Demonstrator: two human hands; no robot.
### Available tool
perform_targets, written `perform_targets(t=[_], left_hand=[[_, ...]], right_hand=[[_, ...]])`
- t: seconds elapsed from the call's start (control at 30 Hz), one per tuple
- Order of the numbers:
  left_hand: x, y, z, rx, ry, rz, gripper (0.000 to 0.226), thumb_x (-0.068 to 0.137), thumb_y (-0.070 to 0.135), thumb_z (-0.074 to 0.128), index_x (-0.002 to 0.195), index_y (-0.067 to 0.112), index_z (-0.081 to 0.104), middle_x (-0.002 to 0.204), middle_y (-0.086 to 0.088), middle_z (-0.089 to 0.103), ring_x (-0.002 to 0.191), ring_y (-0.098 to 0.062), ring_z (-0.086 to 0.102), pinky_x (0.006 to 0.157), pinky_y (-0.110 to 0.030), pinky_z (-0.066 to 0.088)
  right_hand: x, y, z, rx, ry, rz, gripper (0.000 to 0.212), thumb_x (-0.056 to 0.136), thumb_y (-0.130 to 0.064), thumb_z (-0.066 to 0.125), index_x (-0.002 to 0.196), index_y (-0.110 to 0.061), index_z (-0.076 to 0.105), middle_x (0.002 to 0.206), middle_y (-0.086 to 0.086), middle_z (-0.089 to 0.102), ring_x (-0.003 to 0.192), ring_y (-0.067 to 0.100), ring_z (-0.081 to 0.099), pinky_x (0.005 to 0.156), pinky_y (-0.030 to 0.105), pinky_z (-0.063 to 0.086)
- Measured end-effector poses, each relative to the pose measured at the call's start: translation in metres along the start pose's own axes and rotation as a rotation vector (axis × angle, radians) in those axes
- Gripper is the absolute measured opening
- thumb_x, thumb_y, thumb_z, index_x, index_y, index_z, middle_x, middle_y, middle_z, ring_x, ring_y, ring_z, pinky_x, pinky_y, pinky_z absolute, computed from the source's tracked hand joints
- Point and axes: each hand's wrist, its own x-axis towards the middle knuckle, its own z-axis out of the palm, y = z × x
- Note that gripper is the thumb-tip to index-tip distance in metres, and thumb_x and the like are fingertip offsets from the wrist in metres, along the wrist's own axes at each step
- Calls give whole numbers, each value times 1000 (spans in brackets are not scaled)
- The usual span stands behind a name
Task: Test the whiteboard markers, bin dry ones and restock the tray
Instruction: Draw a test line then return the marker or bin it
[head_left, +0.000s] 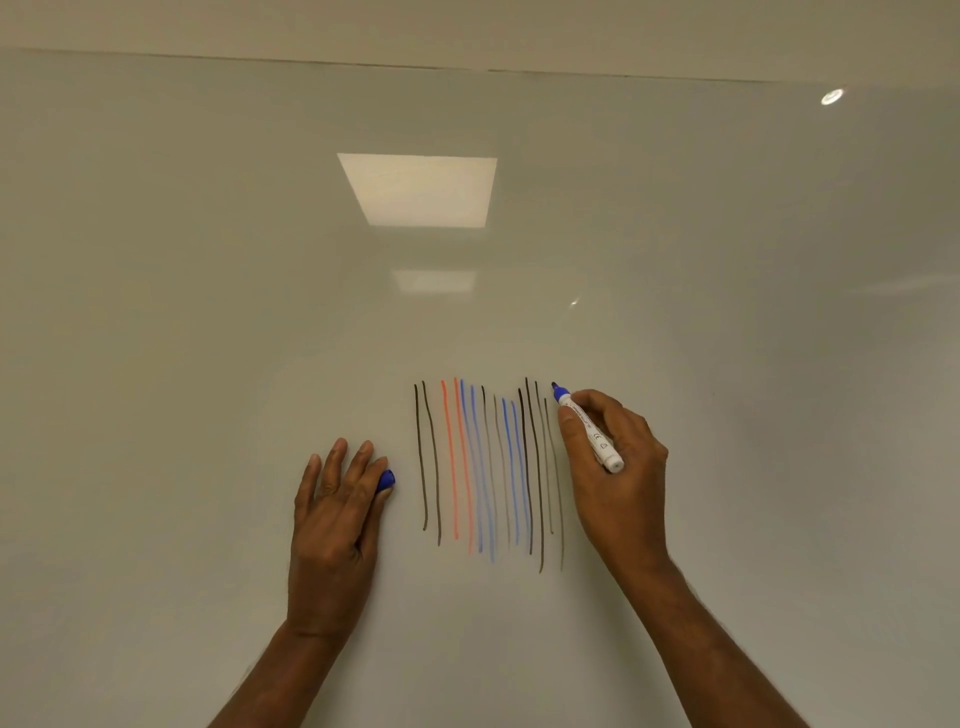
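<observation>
Head view: a glossy whiteboard (208, 312) fills almost the whole frame, its top edge running across near the top with a strip of pale wall (467, 31) above it. The right hand (618, 467) pinches a whiteboard marker (589, 428), white-barrelled with a blue collar, between thumb and curled fingers. The marker slants up and to the left, and its dark tip (554, 385) is at the board just to the right of the top of a set of test strokes (488, 467); whether the tip actually touches the surface cannot be told. The strokes are roughly vertical lines set close together in the middle of the board: two dark ones on the left, then two red-orange, then several blue, some of them pale, with thin grey and dark lines among them and further dark lines on the right, nearest the marker. The left hand (332, 509) lies against the board to the left of the strokes, apart from them, with its fingers straight and pointing upward. It holds a blue cap (386, 480) tucked at the thumb side beneath the index finger; the thumb itself is hidden. Both bare forearms reach up from the bottom edge of the frame. The board's sheen carries a bright rectangular reflection of a ceiling light (421, 189), a fainter one (434, 281) below it, and a small round glint (831, 96) near the upper right corner
</observation>
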Motion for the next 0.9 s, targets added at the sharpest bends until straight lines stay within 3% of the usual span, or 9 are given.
perform_targets(t=[0.13, 0.27, 0.37, 0.47, 0.57, 0.67, 0.73, 0.83, 0.9], left_hand=[[1, 1, 0, 2, 11, 2, 42, 99, 19, 57, 138, 1, 58, 146, -15, 56, 144, -34, 45, 122, -54, 30], [1, 2, 0, 1, 22, 1, 41, 99, 17, 59, 137, 1, 59, 145, -15, 57, 143, -35, 46, 120, -57, 32], [1, 2, 0, -3, 26, 3, 41, 99, 16, 60, 137, 1, 59, 144, -15, 58, 143, -35, 47, 119, -59, 33], [1, 1, 0, -6, 21, -2, 41, 99, 17, 59, 137, 1, 59, 144, -16, 57, 143, -36, 47, 119, -59, 33], [0, 1, 0, -3, 19, -4, 41, 100, 18, 57, 137, 1, 59, 145, -16, 57, 143, -36, 46, 121, -58, 32], [0, 2, -1, -7, 20, -4, 41, 100, 18, 58, 137, 2, 58, 145, -15, 57, 143, -36, 46, 121, -57, 31], [1, 2, -1, -4, 24, -4, 41, 100, 18, 58, 137, 1, 58, 145, -15, 57, 143, -35, 46, 120, -57, 32], [0, 2, 0, 1, 26, -5, 41, 100, 18, 58, 137, 1, 58, 145, -15, 57, 143, -34, 46, 120, -56, 32], [0, 2, 0, -2, 23, -10, 41, 100, 19, 58, 137, 2, 58, 145, -15, 57, 144, -34, 46, 120, -57, 33]], right_hand=[[-22, 11, -7, -34, -13, -3, 48, 90, -57, 55, 118, -21, 67, 105, -2, 69, 98, 24, 65, 79, 46, 59], [-74, 23, -25, -61, -38, -9, 41, 90, -52, 58, 112, -20, 70, 102, -4, 69, 97, 22, 66, 81, 48, 56], [-116, 44, -37, -139, -5, -79, 37, 89, -52, 61, 100, -19, 74, 91, -7, 71, 83, 7, 67, 76, 35, 56], [-138, 58, -42, -218, -17, -93, 57, 92, -64, 52, 92, -12, 75, 81, 3, 72, 79, 7, 62, 72, 23, 50], [-122, 41, -44, -102, 11, -38, 60, 90, -60, 57, 96, -3, 75, 89, 1, 73, 85, 8, 65, 75, 34, 53], [-82, 8, -36, -15, 5, -21, 25, 93, -36, 68, 107, -17, 72, 99, -14, 69, 95, 11, 67, 83, 39, 54], [-51, -8, -26, -4, -4, -66, 18, 92, -29, 68, 109, -23, 69, 101, -17, 67, 96, 8, 66, 84, 31, 54], [-17, -13, -12, 20, -12, -100, 24, 94, -34, 64, 116, -25, 65, 101, -17, 66, 94, 4, 66, 80, 16, 54], [-9, -8, -7, 11, -10, -91, 32, 94, -39, 63, 118, -19, 67, 101, -14, 67, 94, 5, 66, 79, 18, 56]])
